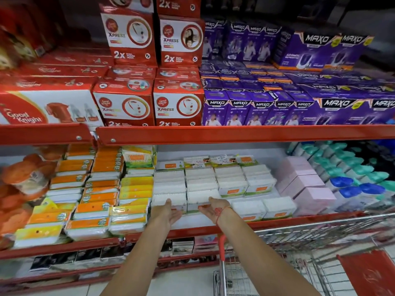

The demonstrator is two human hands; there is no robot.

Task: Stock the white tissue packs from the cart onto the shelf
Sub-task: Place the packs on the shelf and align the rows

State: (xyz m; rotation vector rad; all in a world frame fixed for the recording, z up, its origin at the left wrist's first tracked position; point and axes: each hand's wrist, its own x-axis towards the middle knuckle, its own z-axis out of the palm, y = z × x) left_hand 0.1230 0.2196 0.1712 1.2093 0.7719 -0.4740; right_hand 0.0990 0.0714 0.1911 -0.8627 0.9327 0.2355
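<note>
Rows of white tissue packs (pixel 201 184) with small orange labels fill the middle of the red shelf (pixel 192 230). Both my arms reach forward to the front packs. My left hand (pixel 167 211) is palm-in, its fingertips touching the front of the left front pack (pixel 168 199). My right hand (pixel 213 208), a red thread around its wrist, is palm-up against the front of the neighbouring pack (pixel 198 198). Neither hand grips anything; fingers are extended. The wire cart (pixel 299 248) stands at the lower right; I see no packs in its visible part.
Orange and yellow packs (pixel 96 199) lie left of the white ones, pink boxes (pixel 305 184) and blue-capped containers to the right. The upper shelf holds red and purple boxes. A bare strip of shelf lies in front of the white packs. A lower shelf holds dark boxes.
</note>
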